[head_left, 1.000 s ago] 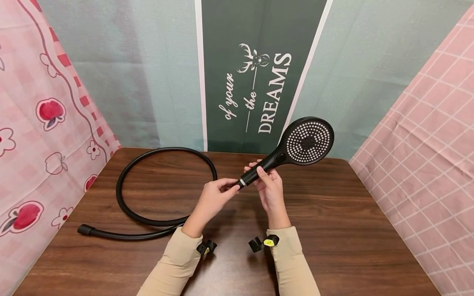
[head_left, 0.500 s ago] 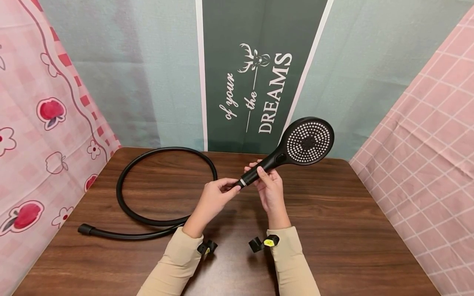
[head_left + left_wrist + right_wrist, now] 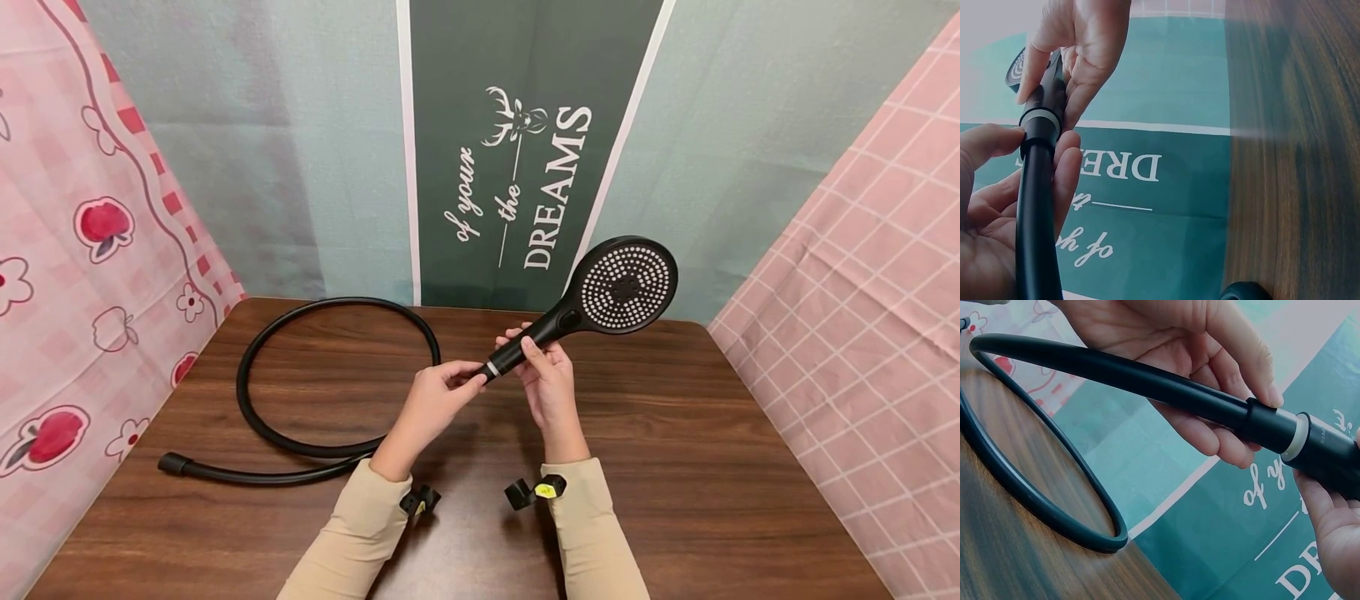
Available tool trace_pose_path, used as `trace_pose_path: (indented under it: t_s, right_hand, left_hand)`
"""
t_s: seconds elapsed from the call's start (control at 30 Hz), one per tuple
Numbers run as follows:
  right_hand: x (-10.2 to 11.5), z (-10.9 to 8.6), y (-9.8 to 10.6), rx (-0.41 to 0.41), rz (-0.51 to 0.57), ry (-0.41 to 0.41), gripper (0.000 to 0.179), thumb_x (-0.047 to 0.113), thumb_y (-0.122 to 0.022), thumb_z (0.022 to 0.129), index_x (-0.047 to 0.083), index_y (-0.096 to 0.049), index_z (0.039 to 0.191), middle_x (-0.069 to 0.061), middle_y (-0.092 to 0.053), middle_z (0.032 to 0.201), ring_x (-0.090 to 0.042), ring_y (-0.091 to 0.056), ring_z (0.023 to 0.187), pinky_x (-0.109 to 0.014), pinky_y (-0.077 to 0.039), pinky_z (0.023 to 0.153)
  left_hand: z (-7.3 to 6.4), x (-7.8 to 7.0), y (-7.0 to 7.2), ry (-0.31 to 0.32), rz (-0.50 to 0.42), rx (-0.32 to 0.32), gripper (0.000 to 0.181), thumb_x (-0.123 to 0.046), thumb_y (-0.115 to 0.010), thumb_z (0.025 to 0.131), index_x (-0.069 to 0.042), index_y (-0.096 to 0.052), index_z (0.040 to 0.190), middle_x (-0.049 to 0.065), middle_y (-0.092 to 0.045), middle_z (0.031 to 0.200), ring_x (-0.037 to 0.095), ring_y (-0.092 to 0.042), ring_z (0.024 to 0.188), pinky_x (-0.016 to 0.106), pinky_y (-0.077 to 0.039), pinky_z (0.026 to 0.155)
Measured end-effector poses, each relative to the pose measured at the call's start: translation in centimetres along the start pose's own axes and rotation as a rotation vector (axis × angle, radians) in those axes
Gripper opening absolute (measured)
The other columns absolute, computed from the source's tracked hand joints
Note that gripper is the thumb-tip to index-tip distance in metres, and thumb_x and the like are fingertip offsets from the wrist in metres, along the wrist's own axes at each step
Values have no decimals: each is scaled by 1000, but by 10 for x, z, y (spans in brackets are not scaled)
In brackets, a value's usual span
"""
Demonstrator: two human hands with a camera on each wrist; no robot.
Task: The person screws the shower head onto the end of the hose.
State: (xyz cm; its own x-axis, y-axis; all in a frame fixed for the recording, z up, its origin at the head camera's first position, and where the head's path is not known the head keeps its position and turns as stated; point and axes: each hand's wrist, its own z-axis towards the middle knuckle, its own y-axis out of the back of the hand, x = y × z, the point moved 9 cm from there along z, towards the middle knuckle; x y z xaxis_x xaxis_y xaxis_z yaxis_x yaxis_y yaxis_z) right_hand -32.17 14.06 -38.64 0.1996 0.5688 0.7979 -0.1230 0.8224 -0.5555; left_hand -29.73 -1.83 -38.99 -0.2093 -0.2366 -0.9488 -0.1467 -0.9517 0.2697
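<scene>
A black shower head (image 3: 627,285) with pale nozzles is held tilted above the table, its face toward the head camera. My right hand (image 3: 549,379) grips its handle (image 3: 542,330) between thumb and fingers. My left hand (image 3: 435,400) pinches the black collar (image 3: 1040,130) at the end of a shower hose (image 3: 1036,212), thumb on top and fingers beneath. Between collar and handle a pale ring (image 3: 1297,439) shows in the right wrist view. Collar and handle are in line; how deep the collar sits in the handle is hidden.
The hose (image 3: 238,375) loops over the left of the brown wooden table (image 3: 675,467). Its other end fitting (image 3: 172,464) lies near the left edge. A green printed cloth (image 3: 517,50) hangs behind, with pink cloths (image 3: 862,250) at both sides.
</scene>
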Motion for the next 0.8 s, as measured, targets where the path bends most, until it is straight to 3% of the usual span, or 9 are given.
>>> trace_pose_path:
  t_s: [0.5, 0.8]
  right_hand:
    - [1, -1, 0, -5, 0, 0, 24, 9, -55, 101, 2, -50, 123, -1, -74, 102, -15, -74, 96, -31, -57, 91]
    - [1, 0, -2, 18, 15, 16, 29, 5, -53, 102, -7, -44, 127, -3, -74, 103, -15, -74, 97, -31, -57, 91]
  left_hand:
    - [0, -2, -1, -11, 8, 0, 24, -18, -71, 93, -6, -74, 113, 9, -77, 94, 17, -72, 86, 29, -58, 74]
    - [0, 0, 0, 3, 4, -3, 24, -19, -69, 94, -6, -74, 113, 10, -77, 92, 17, -73, 84, 25, -54, 69]
